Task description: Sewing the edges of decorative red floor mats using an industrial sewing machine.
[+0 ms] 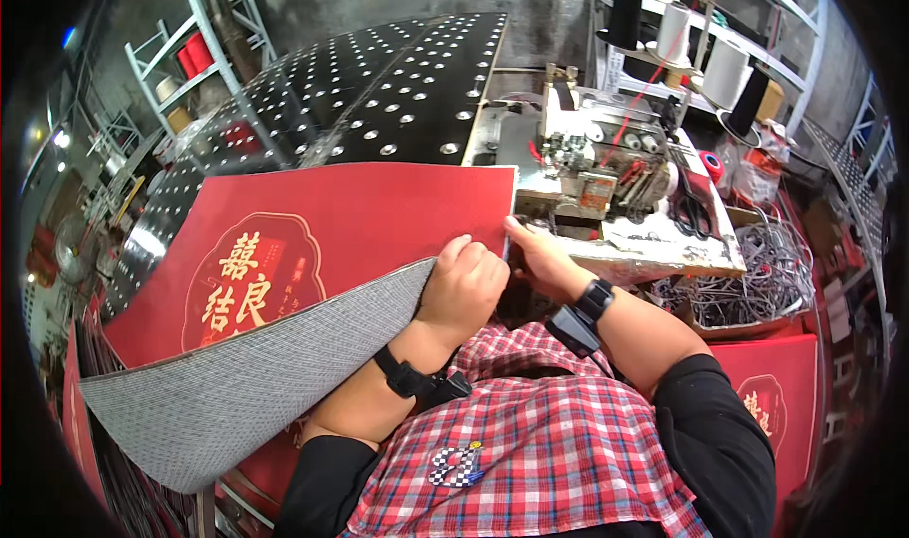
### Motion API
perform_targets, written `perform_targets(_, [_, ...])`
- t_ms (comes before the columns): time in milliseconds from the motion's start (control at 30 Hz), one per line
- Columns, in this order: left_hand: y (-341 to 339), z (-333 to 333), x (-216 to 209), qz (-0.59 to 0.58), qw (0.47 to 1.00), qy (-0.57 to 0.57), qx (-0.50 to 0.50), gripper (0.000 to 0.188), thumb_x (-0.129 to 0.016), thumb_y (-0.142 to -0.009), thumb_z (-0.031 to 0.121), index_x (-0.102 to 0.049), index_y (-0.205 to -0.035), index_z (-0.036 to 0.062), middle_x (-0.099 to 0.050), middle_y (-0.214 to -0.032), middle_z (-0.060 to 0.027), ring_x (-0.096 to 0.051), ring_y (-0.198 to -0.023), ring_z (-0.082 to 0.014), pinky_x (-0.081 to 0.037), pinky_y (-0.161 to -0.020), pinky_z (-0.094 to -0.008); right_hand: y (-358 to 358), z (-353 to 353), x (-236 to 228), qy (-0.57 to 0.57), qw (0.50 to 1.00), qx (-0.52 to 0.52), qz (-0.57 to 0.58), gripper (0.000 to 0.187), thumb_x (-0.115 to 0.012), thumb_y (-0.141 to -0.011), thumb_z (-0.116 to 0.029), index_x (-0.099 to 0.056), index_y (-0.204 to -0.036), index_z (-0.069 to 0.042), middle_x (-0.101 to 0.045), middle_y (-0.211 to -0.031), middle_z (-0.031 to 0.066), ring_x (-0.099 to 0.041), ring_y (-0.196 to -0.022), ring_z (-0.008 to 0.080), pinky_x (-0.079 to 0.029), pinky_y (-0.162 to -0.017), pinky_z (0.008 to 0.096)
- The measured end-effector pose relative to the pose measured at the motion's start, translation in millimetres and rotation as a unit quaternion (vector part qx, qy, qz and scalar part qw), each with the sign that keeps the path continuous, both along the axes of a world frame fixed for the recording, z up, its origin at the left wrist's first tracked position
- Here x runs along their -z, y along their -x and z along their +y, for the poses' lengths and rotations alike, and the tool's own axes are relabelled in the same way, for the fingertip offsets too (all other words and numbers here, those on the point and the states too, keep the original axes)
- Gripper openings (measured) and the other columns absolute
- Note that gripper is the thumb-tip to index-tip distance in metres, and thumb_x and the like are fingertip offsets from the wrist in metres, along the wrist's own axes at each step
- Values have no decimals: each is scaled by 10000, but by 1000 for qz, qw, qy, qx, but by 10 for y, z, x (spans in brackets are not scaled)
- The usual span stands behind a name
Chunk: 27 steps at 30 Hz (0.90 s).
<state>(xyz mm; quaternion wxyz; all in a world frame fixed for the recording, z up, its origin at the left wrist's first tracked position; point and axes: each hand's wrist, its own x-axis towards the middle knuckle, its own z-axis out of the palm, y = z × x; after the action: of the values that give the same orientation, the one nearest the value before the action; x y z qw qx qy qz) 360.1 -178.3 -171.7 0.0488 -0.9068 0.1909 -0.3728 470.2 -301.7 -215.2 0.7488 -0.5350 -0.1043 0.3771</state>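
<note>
The left hand [467, 287] grips the red mat [379, 202]'s upturned near edge; the right hand [542, 254] pinches its right side. The mat spreads leftward. Beyond the right hand, the sewing machine [606, 145] appears not yet fed; any finished stitching is indiscernible.
</note>
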Motion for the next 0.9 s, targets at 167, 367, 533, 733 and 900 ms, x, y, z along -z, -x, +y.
perform_targets(167, [189,-85,264,81,948,26,305,117,-543,-743,142,-577,-830,72,-547,-772,-52,-535,-862,-203,-386,-869,-395,-24,193,182,53,985,140,82,94,-565,-810,-225,-568,-810,-131,-561,-683,-18,-491,-593,105,-371,-499,268])
perform_targets(367, [1504,551,172,361,862,266,235,226,-512,-782,234,-540,-942,77,-532,-904,-64,-520,-929,-213,-388,-882,-386,-168,24,353,-114,971,177,109,190,-527,-833,-175,-575,-931,-20,-621,-847,75,-584,-755,176,-483,-687,322])
perform_targets(533, [2916,1296,-114,103,645,746,-128,319,-486,-814,311,-509,-1035,82,-519,-1015,-73,-507,-985,-222,-390,-893,-379,-256,-148,333,-82,968,230,47,209,-512,-839,-165,-582,-873,28,-613,-793,100,-582,-731,174,-468,-687,290])
perform_targets(733, [3819,1996,-55,-169,417,890,-71,431,-456,-853,403,-471,-1147,87,-504,-1147,-85,-491,-1052,-232,-391,-907,-370,-346,-207,362,1,963,247,-105,221,-511,-854,-181,-589,-855,26,-608,-777,68,-564,-717,133,-450,-660,267])
perform_targets(900, [3792,2267,125,-208,339,911,-109,473,-447,-863,425,-456,-1187,81,-500,-1189,-92,-489,-1069,-240,-396,-907,-368,-443,-213,258,-74,965,251,-2,218,-503,-865,-194,-572,-902,9,-603,-766,61,-561,-726,132,-451,-662,268])
